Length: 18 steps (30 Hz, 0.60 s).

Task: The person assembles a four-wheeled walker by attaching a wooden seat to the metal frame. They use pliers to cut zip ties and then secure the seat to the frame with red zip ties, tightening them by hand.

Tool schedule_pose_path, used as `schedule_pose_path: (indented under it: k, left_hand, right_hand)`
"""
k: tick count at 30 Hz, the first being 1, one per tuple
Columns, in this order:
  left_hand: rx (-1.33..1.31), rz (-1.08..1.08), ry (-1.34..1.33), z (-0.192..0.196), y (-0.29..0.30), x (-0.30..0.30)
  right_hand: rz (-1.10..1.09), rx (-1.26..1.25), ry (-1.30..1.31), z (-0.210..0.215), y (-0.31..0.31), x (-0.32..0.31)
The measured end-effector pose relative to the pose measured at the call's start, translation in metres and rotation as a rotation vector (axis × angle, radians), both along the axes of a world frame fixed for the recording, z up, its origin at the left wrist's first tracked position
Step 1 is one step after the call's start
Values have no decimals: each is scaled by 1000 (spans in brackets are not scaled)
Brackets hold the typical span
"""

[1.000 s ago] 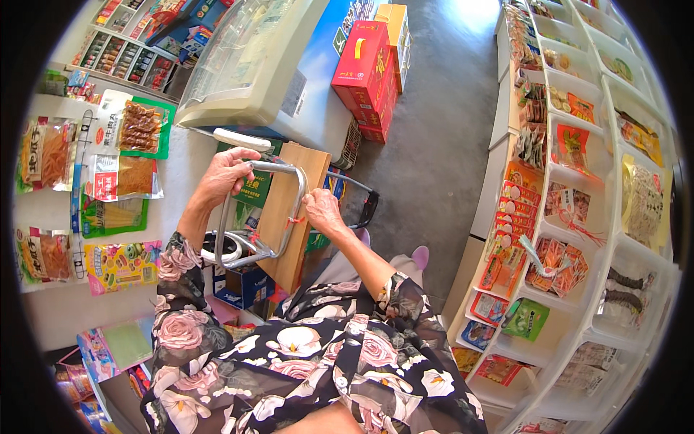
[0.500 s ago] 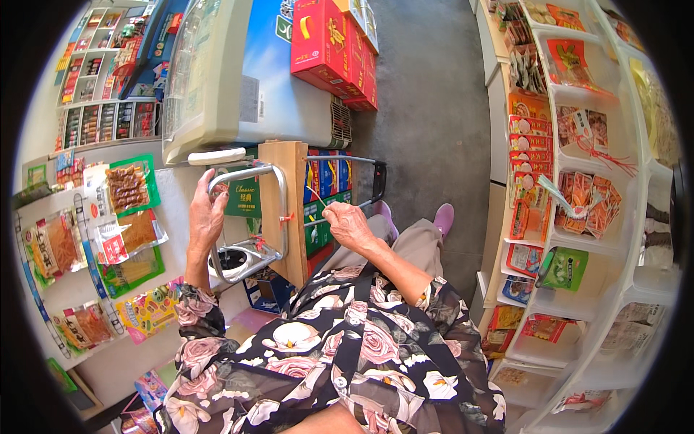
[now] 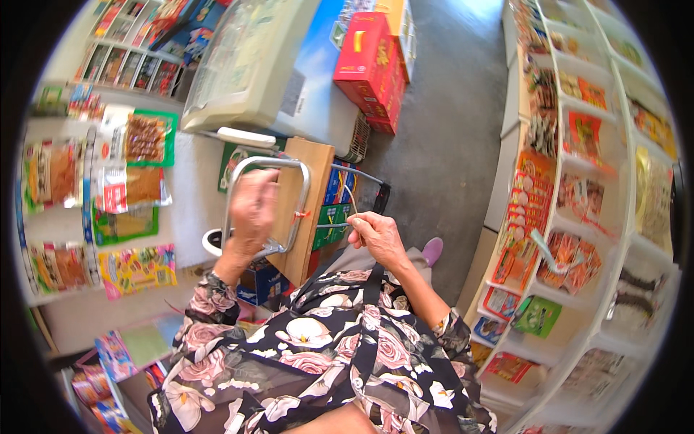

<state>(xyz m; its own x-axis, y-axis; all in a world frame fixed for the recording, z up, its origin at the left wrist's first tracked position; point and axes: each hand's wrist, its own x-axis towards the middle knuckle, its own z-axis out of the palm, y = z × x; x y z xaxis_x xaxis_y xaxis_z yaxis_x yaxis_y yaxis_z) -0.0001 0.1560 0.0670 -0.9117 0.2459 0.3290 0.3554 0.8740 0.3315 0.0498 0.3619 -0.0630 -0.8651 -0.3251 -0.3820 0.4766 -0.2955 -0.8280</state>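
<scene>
My right hand (image 3: 379,237) pinches the lower end of a thin, pale, slightly curved strip (image 3: 352,197) between thumb and fingers; I cannot tell what it is made of. My left hand (image 3: 253,210) is smeared by motion in front of a bent metal tube frame (image 3: 305,189). Whether it touches the tube does not show, and its fingers are too blurred to read. The tube stands against an upright wooden board (image 3: 318,170). A small red tie (image 3: 301,214) is fixed to the tube. Behind my left hand, a white round-rimmed thing (image 3: 211,242) is partly hidden.
Hanging snack packs (image 3: 148,137) line the left. Ahead stands a chest freezer (image 3: 253,65) with red boxes (image 3: 367,65) beside it. Blue and green boxes (image 3: 334,217) sit behind the board. Shelves of clear bins with packets (image 3: 571,264) run along the right, beside the grey floor (image 3: 452,123).
My left hand has moved right, from the tube frame's left side to in front of it. The right hand keeps its pinch on the strip. The whole view has shifted and tilted.
</scene>
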Motion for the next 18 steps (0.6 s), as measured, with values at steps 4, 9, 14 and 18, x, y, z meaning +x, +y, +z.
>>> schedule_pose_path:
  k: [4, 9, 14, 18]
  left_hand:
    - [713, 128, -816, -23, 33, 22]
    - [1124, 62, -897, -33, 38, 31]
    - [1180, 22, -901, -36, 36, 38]
    - [1212, 47, -893, -41, 42, 46]
  right_hand:
    - [68, -177, 54, 33, -3, 4]
    - [148, -238, 38, 55, -6, 12]
    - [210, -223, 0, 58, -6, 15]
    - [217, -168, -102, 57, -5, 14]
